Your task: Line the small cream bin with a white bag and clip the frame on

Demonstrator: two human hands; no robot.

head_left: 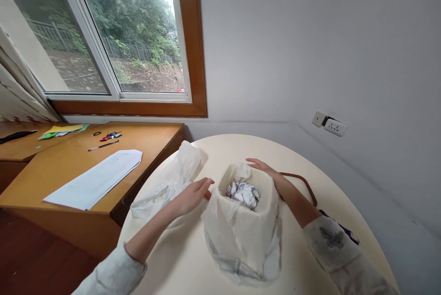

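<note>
A small cream bin (253, 235) stands upright on the round table, with a thin white plastic bag (223, 221) draped over its rim and sides. Inside lies crumpled white paper (244, 194) with printed marks. My left hand (195, 195) is at the bin's left side, its fingers slightly apart and holding nothing I can see. Along the far right rim my right hand (263, 167) reaches with fingers stretched out; its underside is hidden. A second translucent plastic bag (172, 191) lies crumpled on the table, left of the bin and partly behind my left forearm.
The round cream table (306, 258) adjoins a wooden desk (151, 148) holding paper sheets (99, 180), a pen (103, 145) and small colored items (110, 136). A brown strap (305, 182) lies beyond my right forearm. Wall sockets (335, 126) are at the right.
</note>
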